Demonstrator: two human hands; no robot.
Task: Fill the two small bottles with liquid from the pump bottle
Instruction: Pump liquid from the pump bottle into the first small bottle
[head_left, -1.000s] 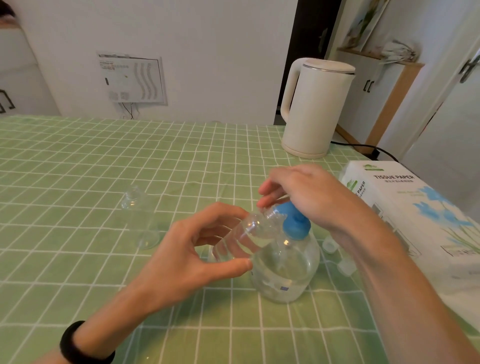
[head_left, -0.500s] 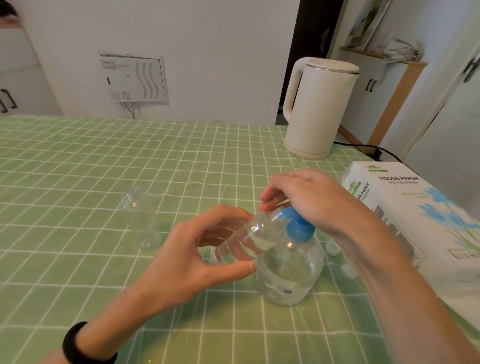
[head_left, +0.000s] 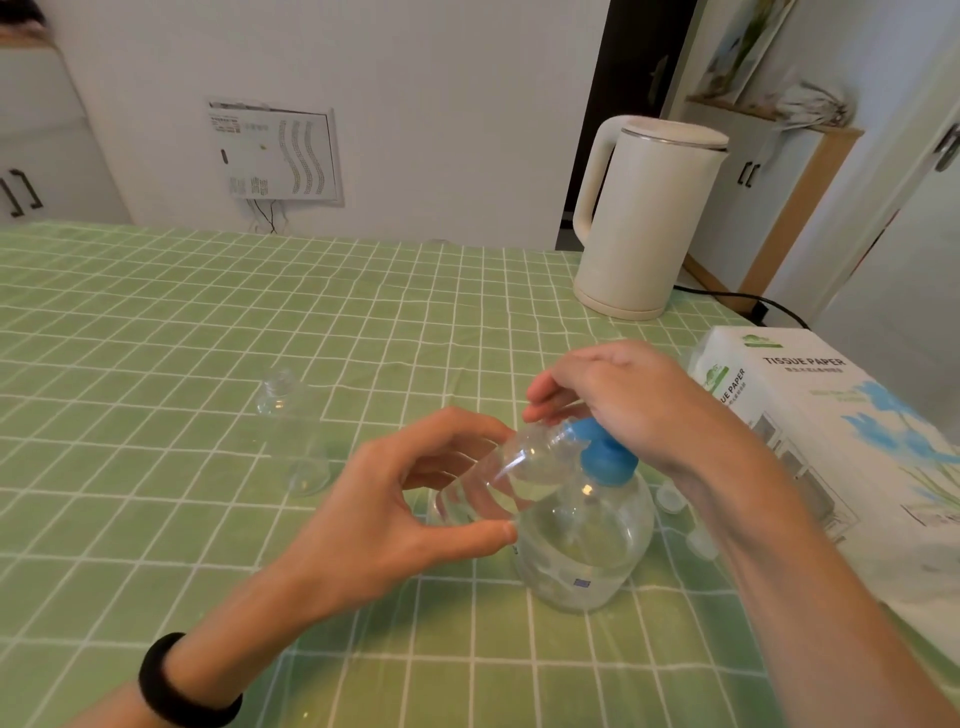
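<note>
A clear round pump bottle (head_left: 587, 551) with a blue pump head (head_left: 602, 457) stands on the green checked tablecloth, partly full of clear liquid. My right hand (head_left: 623, 405) rests on top of the pump head. My left hand (head_left: 384, 514) holds a small clear bottle (head_left: 514, 467) tilted, its mouth up against the blue nozzle. A little liquid lies inside that bottle. The second small clear bottle (head_left: 291, 436) stands upright and uncapped to the left, apart from both hands.
A white electric kettle (head_left: 644, 223) stands at the back right with its cord trailing off the table. A tissue paper box (head_left: 831, 431) lies along the right edge. Two small clear caps (head_left: 670, 496) sit between the pump bottle and the box.
Both hands hold the same grip. The view has shifted slightly, and the right hand sits a little lower on the pump head.
</note>
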